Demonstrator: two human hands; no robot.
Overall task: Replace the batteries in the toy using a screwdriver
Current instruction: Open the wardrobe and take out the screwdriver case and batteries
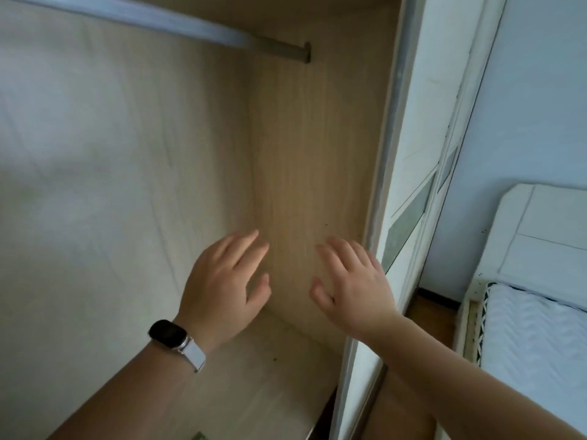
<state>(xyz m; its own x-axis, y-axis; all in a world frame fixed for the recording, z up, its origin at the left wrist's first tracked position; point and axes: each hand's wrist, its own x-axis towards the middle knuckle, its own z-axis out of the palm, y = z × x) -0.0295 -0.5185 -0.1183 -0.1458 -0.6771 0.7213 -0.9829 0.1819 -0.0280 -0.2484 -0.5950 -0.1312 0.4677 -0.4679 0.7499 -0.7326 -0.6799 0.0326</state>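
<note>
No toy, battery or screwdriver shows in the head view. My left hand [225, 281], with a black watch on a white strap at the wrist, reaches forward into a wooden wardrobe with fingers straight and spread, holding nothing. My right hand [352, 287] is stretched out beside it, a little to the right, fingers also straight and holding nothing. Both hands hover in front of the wardrobe's inner side panel [314, 154], above its bottom shelf [270, 369]. Whether the fingertips touch the panel I cannot tell.
A metal hanging rail [190, 27] crosses the top of the wardrobe. The white sliding door frame [413, 154] stands right of my hands. Further right are a white bed [533, 344] with its headboard, a pale wall and a strip of wooden floor [432, 315].
</note>
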